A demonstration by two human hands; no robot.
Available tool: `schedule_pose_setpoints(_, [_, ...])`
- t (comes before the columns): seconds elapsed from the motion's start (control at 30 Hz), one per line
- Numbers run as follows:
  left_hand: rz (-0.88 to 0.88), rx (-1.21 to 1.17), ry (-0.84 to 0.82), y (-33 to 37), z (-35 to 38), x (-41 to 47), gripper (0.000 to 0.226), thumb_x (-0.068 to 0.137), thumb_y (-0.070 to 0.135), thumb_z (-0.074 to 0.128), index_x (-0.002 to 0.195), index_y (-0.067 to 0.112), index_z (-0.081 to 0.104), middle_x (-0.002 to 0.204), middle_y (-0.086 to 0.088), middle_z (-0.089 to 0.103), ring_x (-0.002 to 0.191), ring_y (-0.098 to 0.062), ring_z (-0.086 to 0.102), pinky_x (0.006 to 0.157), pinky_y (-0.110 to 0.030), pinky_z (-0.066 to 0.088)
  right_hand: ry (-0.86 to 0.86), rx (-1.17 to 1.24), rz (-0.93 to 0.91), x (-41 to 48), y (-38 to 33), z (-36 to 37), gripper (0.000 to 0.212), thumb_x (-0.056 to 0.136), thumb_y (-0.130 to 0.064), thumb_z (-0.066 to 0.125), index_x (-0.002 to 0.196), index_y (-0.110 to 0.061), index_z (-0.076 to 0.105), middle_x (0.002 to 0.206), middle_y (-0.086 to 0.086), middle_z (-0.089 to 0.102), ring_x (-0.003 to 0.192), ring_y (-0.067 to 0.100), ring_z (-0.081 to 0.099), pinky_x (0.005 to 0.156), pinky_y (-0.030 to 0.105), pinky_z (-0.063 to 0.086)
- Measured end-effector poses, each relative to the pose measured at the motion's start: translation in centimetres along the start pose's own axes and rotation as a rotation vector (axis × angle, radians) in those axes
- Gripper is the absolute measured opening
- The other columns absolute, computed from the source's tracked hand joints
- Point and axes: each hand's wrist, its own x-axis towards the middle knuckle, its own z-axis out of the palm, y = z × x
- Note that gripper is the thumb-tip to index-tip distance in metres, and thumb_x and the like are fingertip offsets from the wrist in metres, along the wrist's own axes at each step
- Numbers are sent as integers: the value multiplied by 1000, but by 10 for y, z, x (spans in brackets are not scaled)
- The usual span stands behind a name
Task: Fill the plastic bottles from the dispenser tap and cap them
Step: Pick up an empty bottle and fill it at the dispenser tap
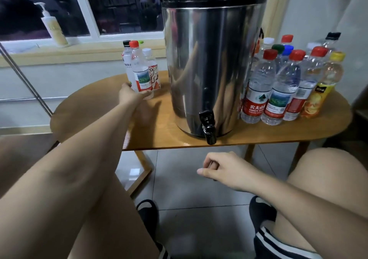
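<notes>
A person sits facing a tall, shiny stainless-steel drum dispenser that stands on an oval wooden desk. Its black plastic tap juts from the bottom of the drum, over the desk's near edge.

The left hand reaches to the left of the dispenser, with its fingers and thumb wrapped round the base of a clear plastic bottle with a red cap and a red-and-green label, which stands upright on the desk. Just behind that bottle are a clear bottle with a black cap and a clear bottle with a white cap and a patterned label.

The right hand hangs below the tap, under the desk edge, with its fingers loosely curled and holding nothing.

To the right of the dispenser stands a tight cluster of capped clear plastic bottles, with red, blue, green, white and black caps. At the cluster's far side from the dispenser is a yellow-capped bottle with an orange label. How full any bottle is cannot be told.
</notes>
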Motion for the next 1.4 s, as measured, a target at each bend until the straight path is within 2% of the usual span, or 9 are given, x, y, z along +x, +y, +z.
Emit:
schedule_pose_setpoints(0.1, [22,-24,15,4,12,13,82,81,38,96,145,14,50,140,-5,68,121,-27,70,90,-38,60,9,11,3,2,-3,1,30,94,-65,72,98,-36,71,89,-9,76,81,8,71,79,37,63])
schedule_pose_setpoints(0.37, [49,22,86,-1,31,38,67,80,41,96,131,16,60,128,-1,75,113,-24,74,90,-36,60,5,29,-14,8,-7,4,26,96,-64,71,100,-37,70,91,-8,75,84,7,70,79,34,60])
schedule_pose_setpoints(0.67, [68,93,-3,-3,21,19,60,75,51,97,123,21,76,114,3,81,99,-17,78,90,-42,66,0,33,-33,13,-4,6,29,95,-66,71,98,-37,69,87,-14,75,82,4,71,82,37,63])
schedule_pose_setpoints(0.77, [93,100,-51,2,12,-4,58,77,51,96,124,23,76,111,6,80,96,-12,77,78,-33,64,3,31,-38,12,-2,5,29,94,-66,71,98,-37,69,87,-14,75,81,5,71,82,40,64])
schedule_pose_setpoints(0.87, [104,85,-116,14,-5,-34,51,82,48,93,124,24,78,110,6,80,96,-10,75,79,-31,62,18,30,-58,9,-4,2,28,95,-64,72,97,-36,70,86,-13,76,80,5,70,80,38,63])
schedule_pose_setpoints(1.0, [137,29,-158,34,-31,-94,31,85,42,91,106,25,76,96,13,77,88,0,71,75,-24,55,49,80,-91,5,-4,0,26,95,-60,74,94,-34,71,85,-10,77,79,7,72,80,43,63])
schedule_pose_setpoints(1.07, [164,9,-148,34,-44,-127,34,81,44,93,103,24,76,93,13,79,85,2,72,72,-23,52,55,118,-106,1,-5,-1,25,96,-57,74,94,-32,72,85,-7,77,80,12,74,81,47,63])
schedule_pose_setpoints(1.2, [197,-19,-97,12,-62,-187,55,75,62,92,112,26,74,101,13,80,96,-6,74,82,-35,58,85,153,-134,-8,-6,-6,24,98,-56,73,94,-32,72,85,-6,77,81,15,75,81,50,63])
schedule_pose_setpoints(1.4, [251,-34,-310,-13,-68,-264,54,77,54,95,122,32,74,110,16,81,101,-3,76,91,-33,58,165,207,-195,-17,-5,-9,36,92,-68,74,96,-32,74,88,-6,76,83,12,72,82,44,61])
